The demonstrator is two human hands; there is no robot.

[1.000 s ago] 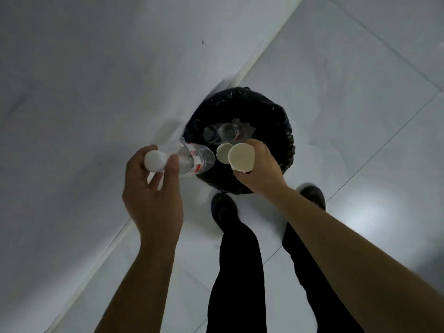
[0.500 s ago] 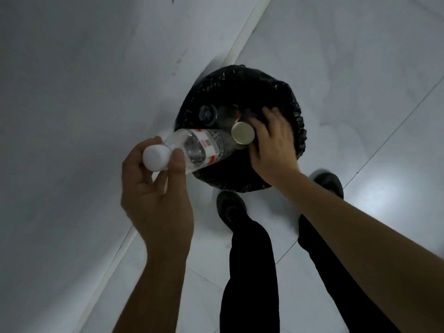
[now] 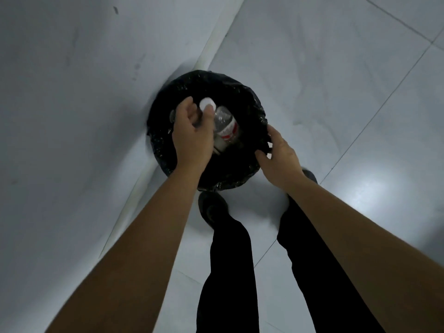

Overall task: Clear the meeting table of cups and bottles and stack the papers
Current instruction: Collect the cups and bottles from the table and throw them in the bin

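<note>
The left grip (image 3: 192,133) pinches the white cap (image 3: 207,105) of a plastic bottle (image 3: 225,126) hanging inside the black bin (image 3: 251,99). The bottle looks light, thin-walled and smooth, so the stiff cap seems the surest hold. The right grip (image 3: 278,157) sits at the bin's rim; I cannot tell whether it holds the liner.

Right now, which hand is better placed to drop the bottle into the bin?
Left. The left hand pinches the bottle by its white cap over the opening of the bin; the right hand is at the rim, off the bottle.
</note>
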